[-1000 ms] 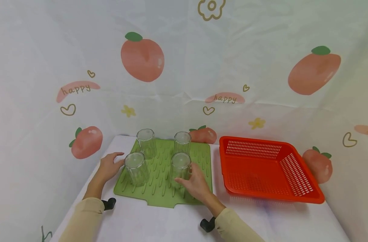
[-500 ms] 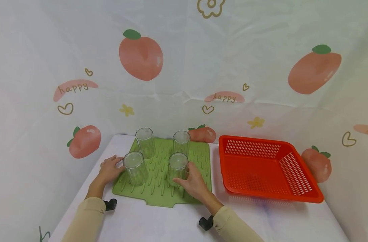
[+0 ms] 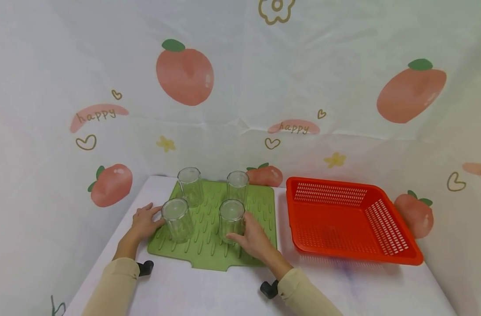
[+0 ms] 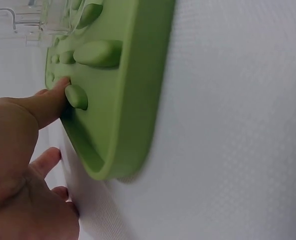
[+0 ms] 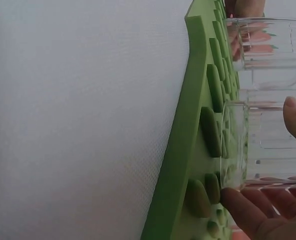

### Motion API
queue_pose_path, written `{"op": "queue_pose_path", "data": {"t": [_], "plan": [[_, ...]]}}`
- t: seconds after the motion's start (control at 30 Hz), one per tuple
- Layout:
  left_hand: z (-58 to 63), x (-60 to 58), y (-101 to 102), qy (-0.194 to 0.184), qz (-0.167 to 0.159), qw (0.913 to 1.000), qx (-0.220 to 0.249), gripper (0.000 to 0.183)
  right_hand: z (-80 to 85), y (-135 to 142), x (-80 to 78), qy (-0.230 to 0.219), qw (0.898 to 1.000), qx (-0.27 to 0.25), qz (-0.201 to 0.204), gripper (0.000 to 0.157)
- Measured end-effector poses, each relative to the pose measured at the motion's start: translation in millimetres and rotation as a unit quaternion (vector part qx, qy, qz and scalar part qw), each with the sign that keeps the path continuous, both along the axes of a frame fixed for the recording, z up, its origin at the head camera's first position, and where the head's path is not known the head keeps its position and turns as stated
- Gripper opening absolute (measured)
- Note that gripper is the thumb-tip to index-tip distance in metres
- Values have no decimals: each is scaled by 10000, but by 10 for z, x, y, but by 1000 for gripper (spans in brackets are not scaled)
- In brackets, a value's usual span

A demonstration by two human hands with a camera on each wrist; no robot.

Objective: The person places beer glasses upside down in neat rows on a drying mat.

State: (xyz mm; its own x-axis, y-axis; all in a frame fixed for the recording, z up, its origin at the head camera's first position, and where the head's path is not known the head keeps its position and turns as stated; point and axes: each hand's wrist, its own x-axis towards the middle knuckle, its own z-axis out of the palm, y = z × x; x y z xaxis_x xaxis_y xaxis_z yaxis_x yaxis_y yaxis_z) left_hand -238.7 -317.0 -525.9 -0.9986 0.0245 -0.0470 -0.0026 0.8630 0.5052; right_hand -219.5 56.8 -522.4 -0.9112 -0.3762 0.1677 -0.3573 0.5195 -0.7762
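Note:
My right hand (image 3: 256,239) holds the front right clear glass (image 3: 231,221) on a green ridged mat (image 3: 210,259). In the right wrist view, the thumb (image 5: 295,120) lies along one side of this glass and the fingers (image 5: 253,212) curl along the other. My left hand (image 3: 144,221) rests at the mat's left edge, beside the front left glass (image 3: 179,221). The left wrist view shows its thumb (image 4: 55,97) on the mat's edge and the other fingers down on the white cloth (image 4: 228,120), loosely spread.
Two more clear glasses stand at the back of the mat, one back left (image 3: 190,188) and one back right (image 3: 238,186). A red plastic basket (image 3: 348,256) with slotted walls sits right of the mat. A printed white curtain (image 3: 232,87) hangs close behind.
My left hand has come down onto the mat's left edge. My right hand has closed on the front right glass, which has shifted slightly left. The other glasses stay put.

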Motion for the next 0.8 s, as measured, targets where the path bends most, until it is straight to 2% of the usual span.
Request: {"op": "queue_pose_path", "data": {"t": [0.17,0.47,0.8], "plan": [[-8,-8,6,-117,23,9999,-104,53,18,17,16,-170,9998,-81,64,78],[6,-14,24,-49,18,9998,-188,53,35,71,-21,-373,9986,-242,296,76],[-24,28,17,-23,25,9998,-194,54,41,7,16,-571,9977,-301,206,76]]}}
